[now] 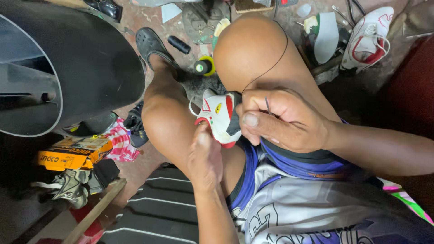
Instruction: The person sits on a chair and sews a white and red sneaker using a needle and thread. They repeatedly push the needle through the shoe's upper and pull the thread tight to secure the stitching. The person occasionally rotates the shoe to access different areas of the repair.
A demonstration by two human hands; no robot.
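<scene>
The right hand has thumb and forefinger pinched shut on a thin dark metal needle, whose shaft stands up between the fingertips. A black thread runs from that pinch in a long loop over the raised right knee. The remaining fingers curl round the heel end of a small white, red and black leather sports shoe, pressing it against the thigh. The left hand comes up from below with its fingers closed on the shoe's lower edge; its fingertips are hidden behind the shoe, so exactly how they grip cannot be told.

Stitching of this kind probably goes best with the shoe braced firmly between both hands and the knees, the needle held low near its point for control, and the thread kept clear of the knee so the loop does not snag.

The shoe sits wedged between the two knees, just above the blue and white shorts. It looks worn, with white panels, red trim and a dark collar.

Around the person, a second white and red sports shoe lies on the floor at upper right, a black-and-yellow thread spool beyond the knees, and an orange cardboard box at left.
</scene>
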